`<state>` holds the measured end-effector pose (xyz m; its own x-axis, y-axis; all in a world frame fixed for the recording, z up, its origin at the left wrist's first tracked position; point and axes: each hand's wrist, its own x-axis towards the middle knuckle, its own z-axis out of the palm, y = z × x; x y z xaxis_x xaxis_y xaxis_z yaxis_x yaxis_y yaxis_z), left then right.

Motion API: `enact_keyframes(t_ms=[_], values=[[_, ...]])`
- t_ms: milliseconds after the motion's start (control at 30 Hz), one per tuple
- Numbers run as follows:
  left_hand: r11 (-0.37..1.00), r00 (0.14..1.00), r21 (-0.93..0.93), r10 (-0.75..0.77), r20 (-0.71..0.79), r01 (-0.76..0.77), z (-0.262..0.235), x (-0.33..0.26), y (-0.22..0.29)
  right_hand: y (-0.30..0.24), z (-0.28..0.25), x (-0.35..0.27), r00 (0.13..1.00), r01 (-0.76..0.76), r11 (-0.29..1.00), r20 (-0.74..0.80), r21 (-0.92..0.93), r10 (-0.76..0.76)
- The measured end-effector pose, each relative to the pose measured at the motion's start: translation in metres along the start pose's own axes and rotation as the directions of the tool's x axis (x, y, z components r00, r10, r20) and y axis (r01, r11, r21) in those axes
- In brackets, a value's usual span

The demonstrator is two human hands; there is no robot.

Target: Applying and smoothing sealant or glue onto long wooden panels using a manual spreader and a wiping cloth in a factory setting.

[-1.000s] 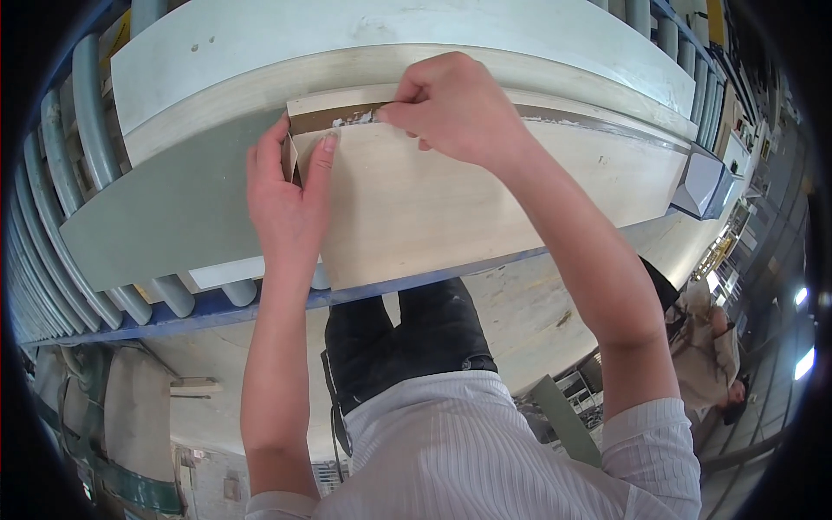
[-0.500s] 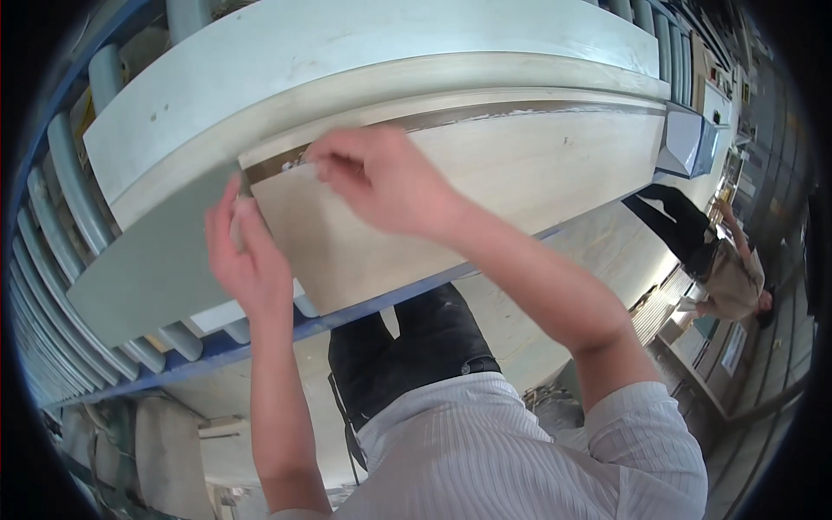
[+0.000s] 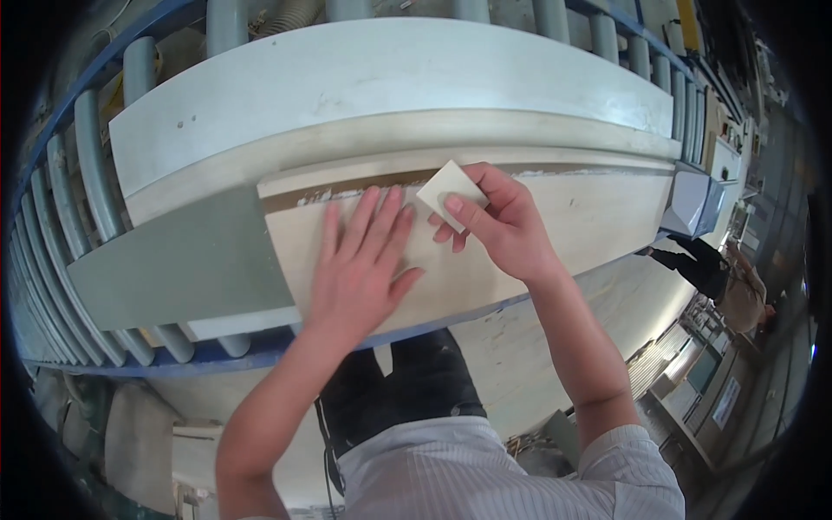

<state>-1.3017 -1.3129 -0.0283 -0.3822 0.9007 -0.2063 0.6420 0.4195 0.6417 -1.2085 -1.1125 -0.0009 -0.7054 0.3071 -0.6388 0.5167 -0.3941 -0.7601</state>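
Lying open, fingers spread, nothing grasped: left hand (image 3: 355,269) on pale board (image 3: 598,212), shifted in from its left end. Right hand (image 3: 513,227) pinches a cream square (image 3: 445,184) over the board, turned up to view since earlier. Beyond fingertips, brown strip (image 3: 364,185), white-flecked. Farther: white panel (image 3: 390,74), grey rollers (image 3: 551,19).
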Motion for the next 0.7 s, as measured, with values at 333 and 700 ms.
enact_keyframes(t_ms=[333,700], values=[[0.908,0.797,-0.029,-0.381,-0.468,0.417,-0.013,-0.013,-0.084,-0.019,-0.005,0.032,0.993,-0.092,0.891,0.030,-0.445,0.118],[0.779,0.551,-0.451,-0.627,-0.551,0.436,0.018,0.007,-0.051,-0.036,0.019,0.073,0.979,-0.077,0.668,0.071,-0.740,0.192]])
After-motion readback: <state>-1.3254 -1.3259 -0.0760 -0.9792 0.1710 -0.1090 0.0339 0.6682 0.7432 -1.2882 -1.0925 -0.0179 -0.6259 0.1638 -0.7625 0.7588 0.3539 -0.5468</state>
